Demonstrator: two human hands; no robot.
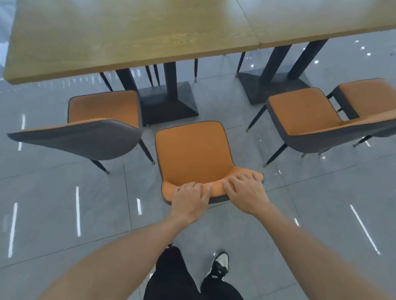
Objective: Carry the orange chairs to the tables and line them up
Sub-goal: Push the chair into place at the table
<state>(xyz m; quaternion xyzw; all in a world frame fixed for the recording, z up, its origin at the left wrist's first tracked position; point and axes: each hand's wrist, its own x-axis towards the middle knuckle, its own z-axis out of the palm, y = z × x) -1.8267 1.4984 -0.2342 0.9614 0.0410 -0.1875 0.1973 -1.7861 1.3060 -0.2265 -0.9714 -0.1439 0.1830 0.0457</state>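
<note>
**Both hands on the back of the middle orange chair**

A grey tiled floor (57,203) fills the view, glossy with streaks of reflected light; across the top stand two wood-topped tables, the left table (129,32) and the right table (327,10), edge to edge, each on dark posts with a black base plate; tucked at the left table is an orange chair with a grey shell (94,123), its seat partly under the tabletop edge; by the right table sit a second orange chair (305,114) and, just beside it at the frame edge, a third orange chair (373,94); between the two groups, set back from the tables, stands the middle orange chair (192,154), its seat facing the tables; the left hand (190,198) grips the top of its backrest, fingers curled over the orange padding and close together; the right hand (245,188) holds the same edge just beside it, fingers slightly spread over the rim; below, black trousers (176,284) and a black-and-white sneaker (218,263).
</note>
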